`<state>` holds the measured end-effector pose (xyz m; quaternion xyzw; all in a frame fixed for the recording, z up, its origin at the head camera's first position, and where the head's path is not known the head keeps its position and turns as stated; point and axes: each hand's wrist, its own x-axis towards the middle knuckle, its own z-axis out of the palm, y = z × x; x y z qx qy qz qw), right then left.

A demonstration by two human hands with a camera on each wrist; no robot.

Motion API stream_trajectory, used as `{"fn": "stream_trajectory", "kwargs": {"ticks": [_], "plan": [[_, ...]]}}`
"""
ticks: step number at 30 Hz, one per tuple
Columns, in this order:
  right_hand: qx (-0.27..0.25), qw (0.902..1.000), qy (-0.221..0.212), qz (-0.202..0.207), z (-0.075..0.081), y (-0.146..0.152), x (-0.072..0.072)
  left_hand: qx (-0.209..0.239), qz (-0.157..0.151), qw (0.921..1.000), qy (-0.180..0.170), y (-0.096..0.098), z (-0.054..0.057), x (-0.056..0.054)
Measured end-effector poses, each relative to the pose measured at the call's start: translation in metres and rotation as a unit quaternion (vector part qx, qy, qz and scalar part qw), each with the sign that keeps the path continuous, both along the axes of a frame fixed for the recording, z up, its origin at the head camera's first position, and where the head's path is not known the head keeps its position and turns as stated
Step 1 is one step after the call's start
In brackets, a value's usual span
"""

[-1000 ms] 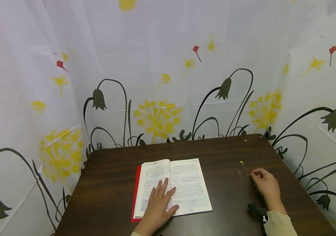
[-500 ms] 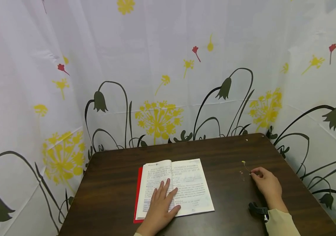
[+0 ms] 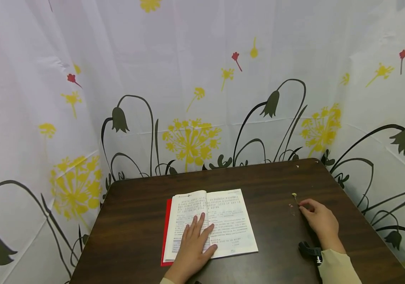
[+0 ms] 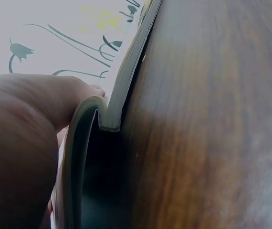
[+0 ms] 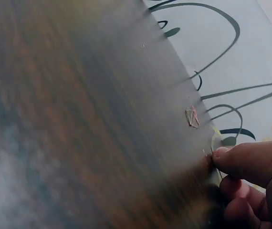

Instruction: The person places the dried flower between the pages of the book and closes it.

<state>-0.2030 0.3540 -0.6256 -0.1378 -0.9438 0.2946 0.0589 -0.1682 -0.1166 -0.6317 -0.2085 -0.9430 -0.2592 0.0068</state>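
An open book [image 3: 231, 225] with printed pages and a red cover edge lies on the dark wooden table [image 3: 135, 213]. My left hand [image 3: 193, 250] rests on it with fingers spread, mostly over the left page and reaching across the fold. In the left wrist view the thumb side of the left hand [image 4: 26, 119] lies over the raised page curve of the book [image 4: 121, 81]. At the right, my right hand [image 3: 319, 221] pinches the thin stem of a small dried yellow flower [image 3: 294, 194] between thumb and forefinger. The flower head points away from me.
A small pinkish dried piece [image 5: 192, 117] lies on the table just left of the right hand. A pale scrap [image 3: 297, 166] sits near the far right corner. Behind the table hangs a white curtain [image 3: 195, 47] with a flower print.
The dried flower has tilted from leaning left to standing straighter in the right fingers, which have shifted slightly. My left hand stays on the book.
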Motion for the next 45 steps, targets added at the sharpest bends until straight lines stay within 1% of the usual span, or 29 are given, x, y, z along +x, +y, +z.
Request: {"fn": "stream_trajectory", "kwargs": {"ticks": [4, 9, 14, 19, 24, 29, 32, 36, 40, 44, 45], "plan": [[-0.007, 0.9999, 0.006, -0.006, 0.0, 0.001, 0.0, 0.001, -0.001, 1.0, -0.003, 0.0, 0.001, 0.0], [-0.029, 0.9994, 0.002, -0.017, 0.002, 0.003, 0.001, 0.0, -0.001, 1.0, 0.001, 0.0, 0.001, 0.0], [-0.025, 0.9994, -0.016, -0.018, 0.003, 0.004, 0.0, -0.002, -0.001, 1.0, 0.006, 0.0, 0.0, -0.001], [-0.016, 0.9994, -0.024, -0.02, 0.002, 0.002, -0.001, -0.002, 0.0, 1.0, 0.005, 0.0, 0.0, 0.0], [-0.025, 0.9988, -0.02, -0.037, 0.001, 0.001, -0.001, -0.005, -0.001, 1.0, 0.005, -0.001, 0.0, -0.001], [-0.051, 0.997, -0.005, -0.057, 0.002, -0.002, 0.001, -0.002, 0.0, 1.0, -0.001, 0.0, -0.001, -0.001], [-0.086, 0.9928, 0.025, -0.08, 0.004, -0.006, 0.002, 0.006, 0.005, 0.9999, -0.008, 0.001, 0.0, -0.001], [-0.13, 0.9838, 0.078, -0.097, 0.013, -0.014, 0.004, 0.019, 0.022, 0.9992, -0.026, 0.002, 0.001, -0.002], [-0.17, 0.9743, 0.114, -0.094, 0.03, -0.033, 0.007, 0.028, 0.032, 0.9982, -0.042, 0.003, 0.002, -0.002], [-0.225, 0.9616, 0.137, -0.079, 0.049, -0.063, 0.008, 0.022, 0.031, 0.9981, -0.048, 0.002, 0.004, -0.003], [-0.241, 0.957, 0.143, -0.073, 0.052, -0.071, 0.008, 0.02, 0.031, 0.9981, -0.049, 0.002, 0.004, -0.003]]}}
